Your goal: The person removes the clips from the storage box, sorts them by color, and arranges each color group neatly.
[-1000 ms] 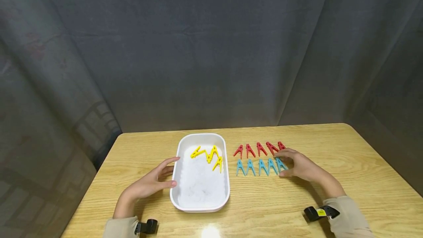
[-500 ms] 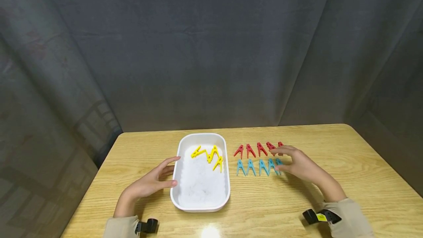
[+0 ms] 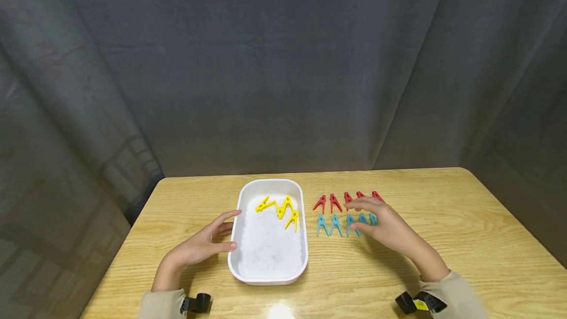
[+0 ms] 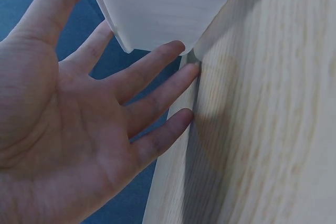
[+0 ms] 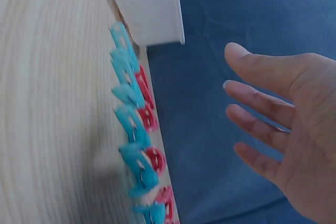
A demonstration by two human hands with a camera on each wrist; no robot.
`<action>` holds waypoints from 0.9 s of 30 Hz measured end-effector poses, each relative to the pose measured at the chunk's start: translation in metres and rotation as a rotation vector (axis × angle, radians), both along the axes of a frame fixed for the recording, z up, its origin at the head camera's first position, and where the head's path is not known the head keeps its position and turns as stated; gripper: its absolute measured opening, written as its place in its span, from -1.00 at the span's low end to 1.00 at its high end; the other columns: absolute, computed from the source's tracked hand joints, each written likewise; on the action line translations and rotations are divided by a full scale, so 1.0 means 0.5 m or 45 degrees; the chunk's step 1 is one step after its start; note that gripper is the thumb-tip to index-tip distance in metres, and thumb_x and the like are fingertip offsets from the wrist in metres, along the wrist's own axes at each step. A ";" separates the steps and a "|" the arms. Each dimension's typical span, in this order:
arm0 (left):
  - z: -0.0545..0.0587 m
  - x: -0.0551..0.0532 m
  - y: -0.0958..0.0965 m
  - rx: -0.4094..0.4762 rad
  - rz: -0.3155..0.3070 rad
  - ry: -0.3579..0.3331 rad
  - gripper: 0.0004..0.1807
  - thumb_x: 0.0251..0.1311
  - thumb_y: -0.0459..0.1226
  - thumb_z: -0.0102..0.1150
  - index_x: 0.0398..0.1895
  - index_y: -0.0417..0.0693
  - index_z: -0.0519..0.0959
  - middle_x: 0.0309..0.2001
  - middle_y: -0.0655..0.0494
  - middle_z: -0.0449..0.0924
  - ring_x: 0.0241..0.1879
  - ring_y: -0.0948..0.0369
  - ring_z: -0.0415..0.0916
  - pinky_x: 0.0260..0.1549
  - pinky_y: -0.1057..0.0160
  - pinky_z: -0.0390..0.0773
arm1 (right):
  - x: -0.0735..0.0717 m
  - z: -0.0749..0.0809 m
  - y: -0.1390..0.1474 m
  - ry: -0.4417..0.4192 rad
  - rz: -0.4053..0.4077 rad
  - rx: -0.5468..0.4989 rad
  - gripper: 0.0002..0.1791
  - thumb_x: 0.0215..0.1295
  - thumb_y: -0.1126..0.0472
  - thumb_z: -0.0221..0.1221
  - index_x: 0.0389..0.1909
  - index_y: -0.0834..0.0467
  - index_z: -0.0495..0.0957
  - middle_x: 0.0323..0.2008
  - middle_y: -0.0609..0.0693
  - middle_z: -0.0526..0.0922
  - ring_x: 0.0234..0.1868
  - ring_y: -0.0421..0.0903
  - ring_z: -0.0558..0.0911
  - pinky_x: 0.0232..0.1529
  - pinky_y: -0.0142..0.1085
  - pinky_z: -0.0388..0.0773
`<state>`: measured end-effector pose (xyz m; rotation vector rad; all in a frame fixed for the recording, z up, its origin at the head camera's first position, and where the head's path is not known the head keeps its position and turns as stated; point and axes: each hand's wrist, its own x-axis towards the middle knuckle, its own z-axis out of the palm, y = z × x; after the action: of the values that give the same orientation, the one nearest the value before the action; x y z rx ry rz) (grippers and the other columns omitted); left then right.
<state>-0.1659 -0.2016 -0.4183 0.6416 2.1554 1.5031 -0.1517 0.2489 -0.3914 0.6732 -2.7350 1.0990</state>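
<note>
My left hand (image 3: 201,245) rests at the left side of a white tray (image 3: 266,262), its fingertips and thumb at the wall. In the left wrist view those fingers are spread and fairly straight beside the tray wall (image 4: 163,9). Several yellow clothespins (image 3: 295,215) lie in the upper right part of the tray. Over the table, my right hand (image 3: 383,225) hovers with thumb and fingers apart, holding nothing. Below it run a row of blue clothespins (image 3: 321,221) and, behind, a row of red clothespins (image 3: 322,201), partly hidden by the hand.
The wooden table (image 3: 345,279) carries everything. A dark grey curtain (image 3: 266,78) hangs behind its far edge and along the sides. A black wrist camera (image 3: 202,303) is on the left arm, another (image 3: 404,303) on the right.
My right hand has moved left and lifted slightly, from the right end of the blue row to above the rows' middle. The left hand and the tray have stayed put.
</note>
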 end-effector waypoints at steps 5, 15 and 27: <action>-0.002 0.000 -0.004 0.003 0.001 0.003 -0.16 0.35 -0.27 0.22 0.56 -0.13 -0.02 0.42 -0.41 0.11 0.39 -0.31 0.09 0.24 -0.28 0.22 | 0.004 0.002 -0.029 0.103 0.028 -0.021 -0.49 0.07 0.33 0.44 0.11 0.13 0.63 0.10 0.06 0.60 0.16 0.16 0.53 0.03 0.11 0.54; -0.010 -0.008 0.001 0.012 -0.017 -0.002 -0.17 0.35 -0.27 0.22 0.56 -0.07 0.00 0.43 -0.37 0.12 0.40 -0.27 0.11 0.22 -0.17 0.29 | 0.016 -0.001 -0.063 0.181 0.113 -0.083 -0.51 0.07 0.36 0.44 0.06 0.03 0.65 0.07 -0.12 0.63 0.17 -0.02 0.52 0.10 0.00 0.53; -0.010 -0.014 0.008 0.021 -0.026 -0.015 -0.17 0.36 -0.27 0.22 0.57 -0.06 -0.02 0.44 -0.37 0.09 0.40 -0.27 0.09 0.22 -0.15 0.29 | -0.010 0.007 -0.121 0.204 0.286 -0.072 -0.55 0.13 0.35 0.41 0.08 0.08 0.64 0.08 -0.16 0.61 0.16 -0.08 0.54 0.10 -0.09 0.54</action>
<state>-0.1729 -0.1974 -0.4235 0.6573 2.1233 1.5120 -0.1564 0.1882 -0.3880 1.0323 -2.5309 1.1074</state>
